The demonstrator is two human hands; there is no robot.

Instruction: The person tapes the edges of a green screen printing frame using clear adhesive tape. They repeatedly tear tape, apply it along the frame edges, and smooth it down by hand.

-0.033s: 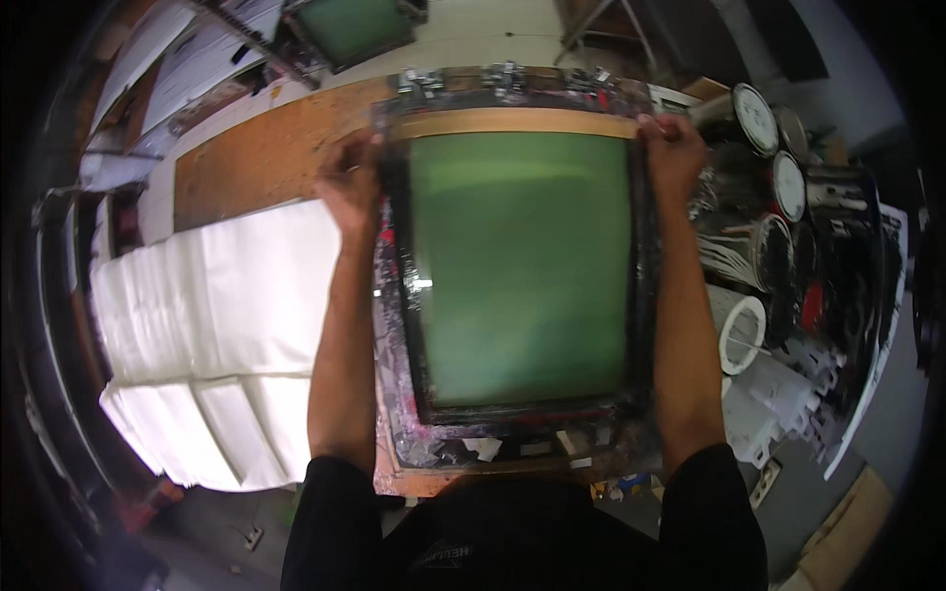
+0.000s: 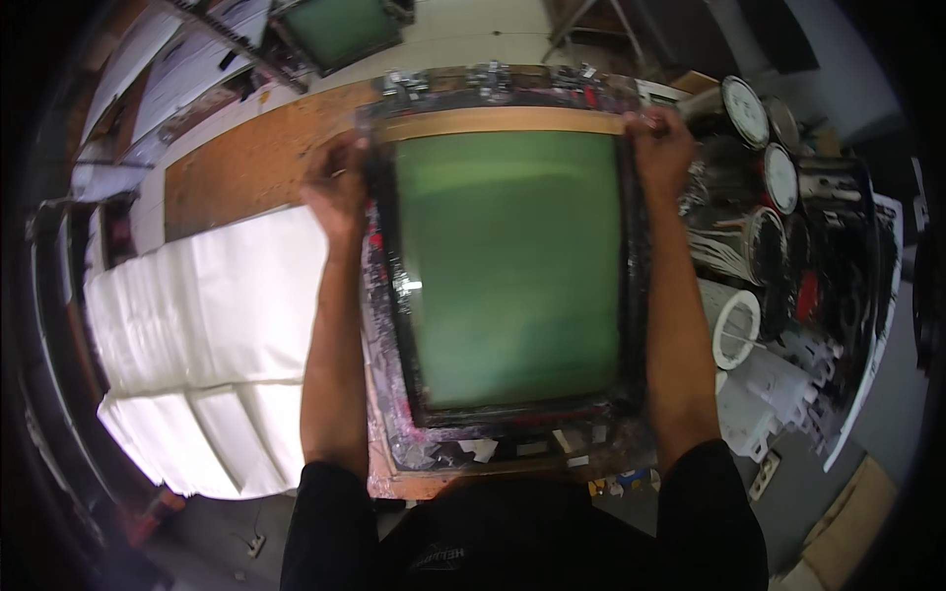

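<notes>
Head view: the right hand [image 2: 665, 153] has its grip pinched on the right end of a tan strip [image 2: 503, 121]; the left hand [image 2: 338, 185] curls by its left end, too blurred to tell whether it pinches. The strip crosses the far edge of a black-framed green printing screen [image 2: 507, 266], over a wooden bench [image 2: 251, 148]. Metal clamps [image 2: 490, 81] sit beyond; folded white sheeting [image 2: 207, 305] lies left.

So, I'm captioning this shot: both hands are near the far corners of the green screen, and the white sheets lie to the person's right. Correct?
No: the white sheets lie to the person's left, as the head view shows. The left hand and right hand are near the far corners of the green screen.
</notes>
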